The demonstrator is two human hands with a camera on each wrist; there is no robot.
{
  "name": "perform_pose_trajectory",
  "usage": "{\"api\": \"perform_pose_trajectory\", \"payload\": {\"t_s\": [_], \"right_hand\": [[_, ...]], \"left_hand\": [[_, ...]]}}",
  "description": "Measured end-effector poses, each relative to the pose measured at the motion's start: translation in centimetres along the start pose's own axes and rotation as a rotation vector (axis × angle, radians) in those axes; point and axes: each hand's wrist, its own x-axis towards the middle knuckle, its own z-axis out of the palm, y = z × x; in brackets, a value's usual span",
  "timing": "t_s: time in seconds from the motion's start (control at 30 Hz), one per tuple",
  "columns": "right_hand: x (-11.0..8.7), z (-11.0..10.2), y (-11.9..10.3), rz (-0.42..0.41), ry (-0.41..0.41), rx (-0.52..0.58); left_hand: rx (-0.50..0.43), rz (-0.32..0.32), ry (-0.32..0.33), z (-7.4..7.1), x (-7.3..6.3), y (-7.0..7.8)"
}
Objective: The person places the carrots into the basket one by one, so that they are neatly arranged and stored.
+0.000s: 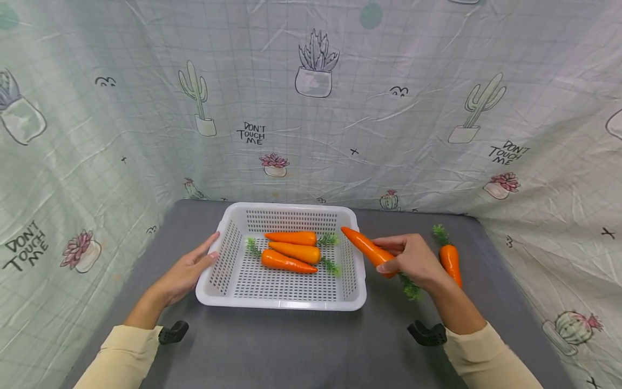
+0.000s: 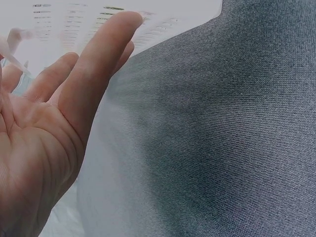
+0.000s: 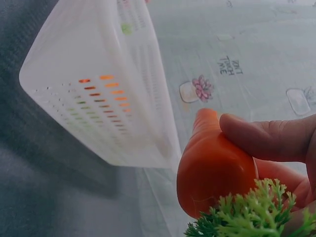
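Observation:
A white perforated plastic basket (image 1: 282, 304) holds several orange carrots (image 1: 289, 261), some with green leafy tops showing. My left hand (image 1: 187, 272) is at the basket's left rim, its fingers extended; in the left wrist view the thumb (image 2: 94, 69) lies straight against the white side. Just off the basket's right side, my right hand (image 1: 413, 259) pinches another carrot (image 1: 365, 247) between thumb and fingers. That carrot's tip points toward the basket and its leafy end hangs below the hand. The right wrist view shows its thick orange end (image 3: 212, 173) up close.
One more carrot (image 1: 450, 263) with a green top lies on the dark grey table (image 1: 291, 346), right of my right hand. A pale curtain (image 1: 359, 119) printed with cacti surrounds the table at the back and both sides.

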Motion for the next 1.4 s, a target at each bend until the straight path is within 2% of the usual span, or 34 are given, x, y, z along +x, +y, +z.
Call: {"api": "perform_pose_trajectory", "payload": {"t_s": [0.67, 1.4], "right_hand": [[1.2, 1.9, -2.6, -0.033, -0.118, -0.019], [2.5, 3.7, -4.0, -0.077, -0.242, -0.008]], "left_hand": [[0.011, -0.002, 0.010, 0.0, -0.1, 0.3], [0.008, -0.002, 0.012, 0.1, -0.1, 0.2]]}}
